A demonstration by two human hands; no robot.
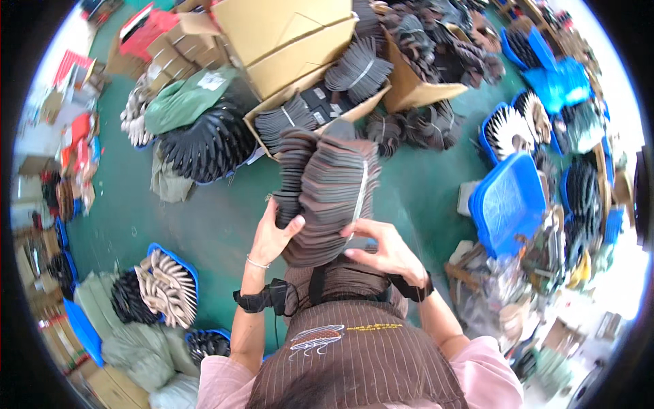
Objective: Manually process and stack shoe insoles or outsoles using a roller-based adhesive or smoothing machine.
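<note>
Both hands grip a banded stack of brown cut pieces: left hand on its left side, right hand underneath, fingers curled.

— What carries it all?

— A green floor, bare only through the middle of the frame.

— And on it?

— At the top centre, open cardboard boxes holding bundles of dark flat pieces. Left of them, a green sack over a fan of black pieces. On the right, an upturned blue crate with more blue crates above it. At the lower left, a blue bin of tan pieces beside grey-green sacks.
</note>
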